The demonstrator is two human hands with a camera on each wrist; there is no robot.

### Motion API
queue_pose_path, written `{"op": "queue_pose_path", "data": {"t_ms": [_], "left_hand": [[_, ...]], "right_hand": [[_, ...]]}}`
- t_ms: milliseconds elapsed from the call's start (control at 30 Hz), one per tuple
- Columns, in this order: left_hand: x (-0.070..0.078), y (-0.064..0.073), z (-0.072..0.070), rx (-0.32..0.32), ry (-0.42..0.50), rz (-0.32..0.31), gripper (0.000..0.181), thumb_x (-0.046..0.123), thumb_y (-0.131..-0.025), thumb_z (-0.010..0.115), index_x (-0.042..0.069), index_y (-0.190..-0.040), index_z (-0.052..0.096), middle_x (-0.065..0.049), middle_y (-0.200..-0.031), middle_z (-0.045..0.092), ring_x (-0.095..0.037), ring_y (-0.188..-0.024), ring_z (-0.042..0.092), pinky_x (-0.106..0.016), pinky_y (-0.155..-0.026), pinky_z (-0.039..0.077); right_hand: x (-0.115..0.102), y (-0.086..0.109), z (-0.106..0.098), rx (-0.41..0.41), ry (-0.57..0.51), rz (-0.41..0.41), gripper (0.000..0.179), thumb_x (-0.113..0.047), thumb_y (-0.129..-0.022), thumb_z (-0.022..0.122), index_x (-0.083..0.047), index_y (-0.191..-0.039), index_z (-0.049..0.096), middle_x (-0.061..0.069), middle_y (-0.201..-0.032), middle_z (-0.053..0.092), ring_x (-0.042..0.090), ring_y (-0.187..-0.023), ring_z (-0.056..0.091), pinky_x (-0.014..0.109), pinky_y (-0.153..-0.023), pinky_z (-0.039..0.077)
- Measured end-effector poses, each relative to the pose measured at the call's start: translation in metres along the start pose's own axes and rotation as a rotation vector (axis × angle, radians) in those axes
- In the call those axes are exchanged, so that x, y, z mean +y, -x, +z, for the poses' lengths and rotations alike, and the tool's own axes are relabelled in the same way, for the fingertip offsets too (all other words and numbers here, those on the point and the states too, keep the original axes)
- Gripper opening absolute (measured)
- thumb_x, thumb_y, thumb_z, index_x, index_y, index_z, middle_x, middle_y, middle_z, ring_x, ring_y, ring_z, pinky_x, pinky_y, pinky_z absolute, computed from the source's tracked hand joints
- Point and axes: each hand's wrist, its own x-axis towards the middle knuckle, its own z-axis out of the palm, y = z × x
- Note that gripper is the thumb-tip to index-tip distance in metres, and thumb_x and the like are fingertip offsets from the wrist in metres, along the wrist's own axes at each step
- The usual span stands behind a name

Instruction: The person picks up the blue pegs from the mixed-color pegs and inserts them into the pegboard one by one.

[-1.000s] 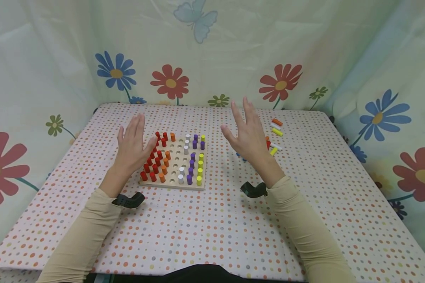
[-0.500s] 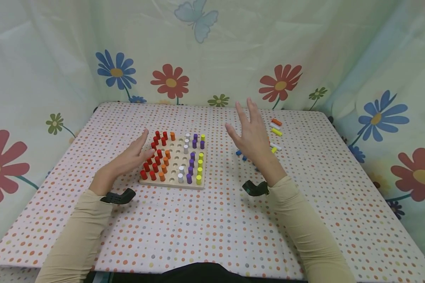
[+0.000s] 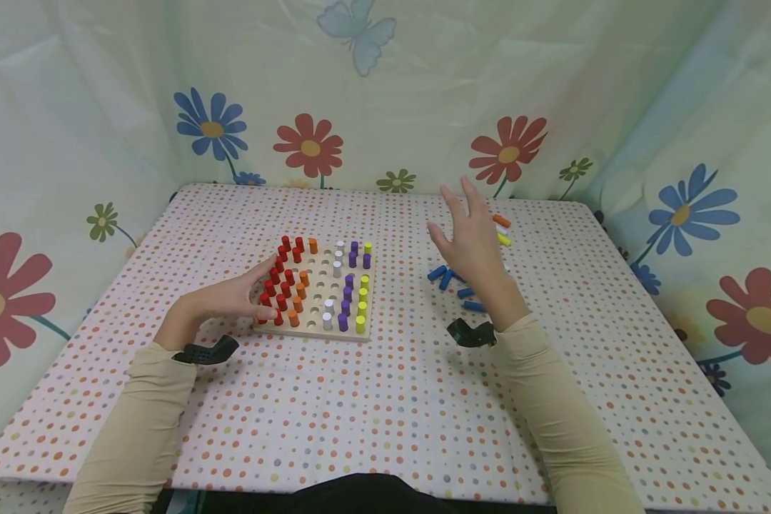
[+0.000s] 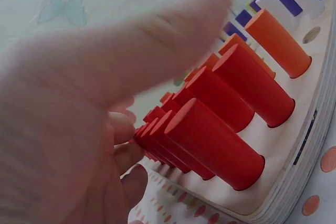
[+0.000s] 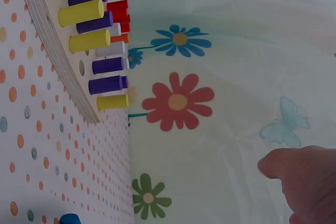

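Red cylindrical pegs point(image 3: 281, 303) in a wooden board point(image 3: 350, 335) stand beside the left hand point(image 3: 228, 295); blue cylinders point(image 3: 445, 279) lie near the right hand point(image 3: 473, 244); both grips apart.

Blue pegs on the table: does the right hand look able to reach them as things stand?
Probably yes: the right hand looks empty and close by, and nothing visible stands between it and the blue pegs.
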Motion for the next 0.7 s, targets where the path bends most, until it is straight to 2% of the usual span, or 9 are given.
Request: {"op": "queue_pose_path", "data": {"t_ms": [200,367,433,533,700], "left_hand": [[0.002,0.002,0.002,0.007,-0.065,-0.002,0.126,0.041,-0.074,0.078,0.015,-0.151,-0.018,-0.014,-0.16,-0.013,-0.042,-0.146,-0.003,-0.067,-0.111,0.017],[0.001,0.002,0.002,-0.001,-0.075,0.002,0.128,0.039,-0.075,0.078,0.013,-0.15,-0.021,-0.016,-0.159,-0.015,-0.042,-0.146,-0.002,-0.065,-0.112,0.017],[-0.001,0.002,0.001,-0.011,-0.073,-0.001,0.128,0.038,-0.075,0.079,0.012,-0.149,-0.022,-0.016,-0.159,-0.016,-0.042,-0.146,-0.002,-0.064,-0.112,0.018],[-0.002,0.002,0.001,-0.03,-0.059,0.001,0.128,0.035,-0.075,0.079,0.014,-0.149,-0.023,-0.016,-0.159,-0.016,-0.041,-0.146,-0.003,-0.063,-0.113,0.017],[-0.002,0.003,0.001,-0.048,-0.052,-0.002,0.131,0.037,-0.074,0.08,0.013,-0.148,-0.025,-0.017,-0.158,-0.017,-0.041,-0.146,-0.004,-0.062,-0.114,0.015]], "right_hand": [[0.009,-0.002,-0.004,-0.044,-0.014,0.065,0.062,-0.031,-0.094,0.058,-0.015,-0.148,0.033,0.013,-0.158,0.018,0.037,-0.142,0.024,0.056,-0.109,0.035],[0.017,-0.003,-0.007,-0.092,-0.033,0.11,0.06,-0.028,-0.094,0.058,-0.015,-0.148,0.034,0.015,-0.155,0.023,0.038,-0.137,0.032,0.056,-0.102,0.041],[0.02,-0.003,-0.008,-0.124,-0.018,0.129,0.059,-0.028,-0.095,0.057,-0.015,-0.148,0.034,0.017,-0.152,0.026,0.038,-0.136,0.033,0.056,-0.103,0.041],[0.024,-0.003,-0.009,-0.202,0.025,0.147,0.057,-0.029,-0.095,0.056,-0.012,-0.146,0.038,0.02,-0.148,0.033,0.04,-0.135,0.035,0.057,-0.102,0.041],[0.031,-0.004,-0.009,-0.403,0.093,0.141,0.054,-0.028,-0.095,0.055,-0.007,-0.143,0.041,0.024,-0.14,0.043,0.041,-0.126,0.045,0.058,-0.096,0.044]]}}
